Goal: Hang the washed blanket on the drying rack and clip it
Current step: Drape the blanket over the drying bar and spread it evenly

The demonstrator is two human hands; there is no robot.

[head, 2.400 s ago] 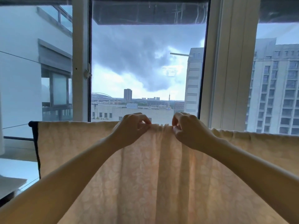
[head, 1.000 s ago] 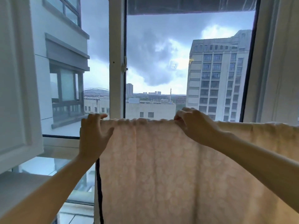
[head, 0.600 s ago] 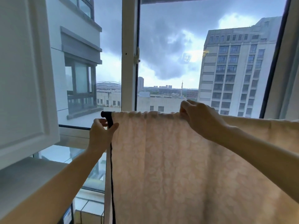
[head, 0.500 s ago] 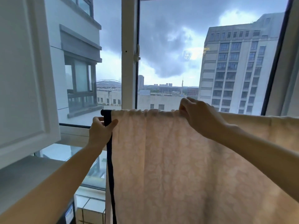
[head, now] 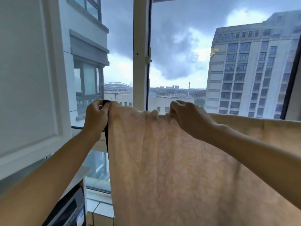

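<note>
**Blanket** (head: 171, 160): pale peach with a faint leafy pattern. It hangs as a flat sheet from a top edge held by both sets of fingers and drops below them past the bottom of the view. Between the hands the edge sags slightly and bunches into small folds, thickest just left of the right fingers. Right of those fingers it runs on level to the side of the view. Whatever carries it is hidden under the fold.

**Trim** (head: 106, 136): a dark band down the blanket's left edge. Its top end sits inside the left fingers, and the rest falls straight down below them.

**Left hand** (head: 96, 116): back of the hand towards the camera. The fingers are curled close together with the thumb against them, pinching the blanket's top left corner at the trim.

**Right hand** (head: 190, 118): knuckles up, fingers curled. The tips are closed on the gathered top edge, with cloth puckered just beside them.

**Window post** (head: 140, 54): white and upright. It stands behind and above the gap between the hands, nearer the left fingers.

**Cabinet door** (head: 27, 79): white and panelled, to the left of the left fingers.

**Tower block** (head: 252, 70): grey and many-windowed, beyond the glass, above and right of the right fingers.

**Appliance** (head: 68, 209): dark-fronted with a small label, well below the left fingers under the forearm.

**Sky** (head: 179, 38): heavy grey cloud above both hands.
</note>
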